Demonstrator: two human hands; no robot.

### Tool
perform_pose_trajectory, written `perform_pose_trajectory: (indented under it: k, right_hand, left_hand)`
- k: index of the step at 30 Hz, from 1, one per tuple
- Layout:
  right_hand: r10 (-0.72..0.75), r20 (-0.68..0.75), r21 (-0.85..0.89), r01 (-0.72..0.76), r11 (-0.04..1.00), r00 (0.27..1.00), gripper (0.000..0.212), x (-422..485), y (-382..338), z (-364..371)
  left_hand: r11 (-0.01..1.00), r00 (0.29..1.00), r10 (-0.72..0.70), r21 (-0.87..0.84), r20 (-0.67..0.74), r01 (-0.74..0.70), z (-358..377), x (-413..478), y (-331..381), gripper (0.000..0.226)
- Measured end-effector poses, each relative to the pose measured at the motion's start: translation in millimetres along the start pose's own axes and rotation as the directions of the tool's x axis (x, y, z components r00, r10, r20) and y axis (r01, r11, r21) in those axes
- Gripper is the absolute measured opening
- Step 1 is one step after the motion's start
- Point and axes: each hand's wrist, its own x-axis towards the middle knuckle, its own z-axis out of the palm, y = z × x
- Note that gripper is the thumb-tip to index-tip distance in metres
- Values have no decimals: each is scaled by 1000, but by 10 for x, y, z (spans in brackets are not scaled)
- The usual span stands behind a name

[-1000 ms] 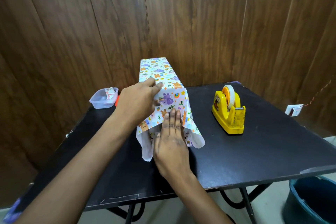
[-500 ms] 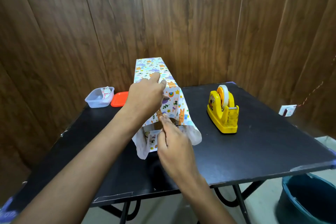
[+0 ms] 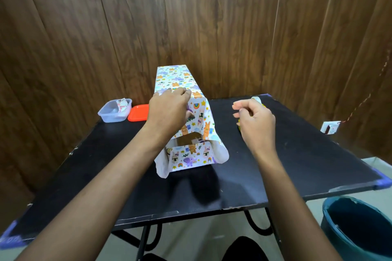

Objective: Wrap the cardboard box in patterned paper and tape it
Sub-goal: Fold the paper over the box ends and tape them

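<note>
The left hand (image 3: 169, 110) clasps the patterned paper (image 3: 191, 157) over the top near edge of the upright cardboard box (image 3: 185, 140), which stands mid-table with a brown gap showing between the loose end flaps. The right hand (image 3: 254, 118) hovers with fingers loosely curled, holding nothing visible, and hides most of the yellow tape dispenser (image 3: 256, 99). A clear container (image 3: 114, 112) and an orange lid (image 3: 139, 112) sit on the far left of the black table (image 3: 297, 165); a blue bin (image 3: 360, 229) stands below right.
</note>
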Motion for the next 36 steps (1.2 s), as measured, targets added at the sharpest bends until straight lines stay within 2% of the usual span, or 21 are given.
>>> perform_pose_trajectory:
  k: [2,3,4,6,7,9,11,18,21,23,25,28,30,33,36]
  right_hand:
    - [-95,54,-102,100,990,994,16,-4,6,30]
    - [-147,114,-172,166,971,982,18,-17,-10,82]
    - [-162,190,-238,206,949,968,31,-31,-26,149]
    - [-58,332,-361,183,914,942,53,-15,-85,284]
    - [2,378,-418,169,892,926,51,11,-110,339]
    - [49,421,-503,188,843,906,30,59,-123,429]
    - [31,405,-526,205,825,914,13,103,-106,449]
    - [14,403,-479,198,855,915,18,119,-50,431]
    - [-12,393,-268,128,955,920,28,86,-5,327]
    - [0,289,-108,33,994,957,32,104,27,211]
    - [53,148,-67,-43,997,988,31,196,140,100]
    - [109,-53,-259,-119,958,993,25,451,481,-16]
    - [120,-133,-402,-164,901,984,28,634,695,-85]
    - [294,-106,-557,-302,773,950,37,895,931,-172]
    - [494,2,-501,-426,753,870,35,1078,1053,-169]
  left_hand:
    - [1000,1000,-8,-22,-22,7,24,-20,12,59]
    - [1000,1000,-12,-27,-29,11,31,-18,14,59]
    - [1000,999,-14,-25,-30,13,31,-18,19,60]
    - [1000,1000,-17,-15,-18,17,19,-8,27,59]
    - [1000,1000,-19,-19,-13,19,6,0,39,58]
    - [999,1000,-15,-31,-11,14,-8,-5,49,53]
    - [999,1000,-15,-35,-7,14,-11,-2,49,47]
    - [1000,1000,8,-20,24,-8,64,27,37,57]
    - [1000,1000,18,-8,4,-18,63,15,37,56]
    - [1000,1000,21,-24,6,-21,57,13,29,57]
    - [999,1000,17,-35,12,-17,58,9,24,58]
    - [999,1000,20,-41,3,-20,57,3,18,59]
    - [999,1000,24,-42,-15,-25,64,0,15,59]
    - [999,999,28,-42,-44,-30,75,9,34,58]
    - [999,998,30,-35,-55,-32,67,9,36,60]
